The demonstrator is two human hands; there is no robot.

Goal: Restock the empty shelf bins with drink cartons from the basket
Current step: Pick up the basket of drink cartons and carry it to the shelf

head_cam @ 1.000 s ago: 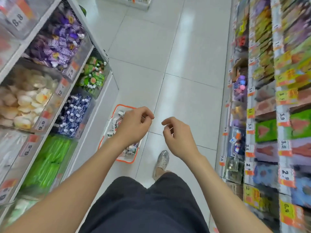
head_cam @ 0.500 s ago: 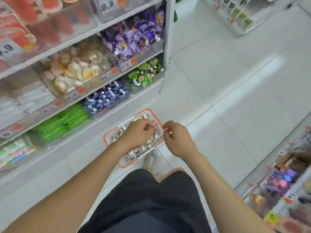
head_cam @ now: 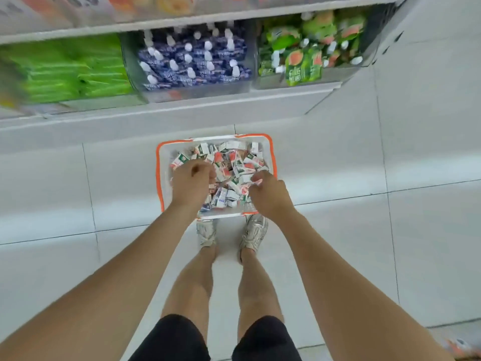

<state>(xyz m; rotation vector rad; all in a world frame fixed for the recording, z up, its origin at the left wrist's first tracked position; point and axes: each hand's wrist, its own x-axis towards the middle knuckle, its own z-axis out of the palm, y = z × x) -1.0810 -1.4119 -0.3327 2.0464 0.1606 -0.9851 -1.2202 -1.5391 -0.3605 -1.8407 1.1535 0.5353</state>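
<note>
1. Basket (head_cam: pixel 158 178): clear walls, orange rim, sits on white tiled floor (head_cam: pixel 364 230) right in front of bottom shelf (head_cam: pixel 182 110), just ahead of the person's feet.
2. Drink cartons (head_cam: pixel 234 162): small, mostly white with red and green print, some blue. They lie jumbled in a loose pile that fills the basket. All cartons in view are in the basket.
3. Left hand (head_cam: pixel 192 181): over left half of basket, back of hand to camera, fingers curled under. Palm side is hidden, so cannot tell if it grips a carton.
4. Right hand (head_cam: pixel 270 196): over right near part of basket, fingers curled in, tips down at the carton pile. Cannot tell if it pinches one or only touches.
5. The hands are apart, with cartons visible between them.
6. Bottom shelf has three clear bins side by side, all stocked: green flat packs (head_cam: pixel 65 71) at left, blue-purple spout pouches (head_cam: pixel 195 63) with white caps in the middle, green watermelon-print spout pouches (head_cam: pixel 307 56) at right.
7. The shelf above is blurred, its contents unreadable.
8. Person stands with pale sneakers (head_cam: pixel 253 233) side by side, toes almost at the near basket rim. Bare legs, black shorts (head_cam: pixel 169 340), both forearms bare.
</note>
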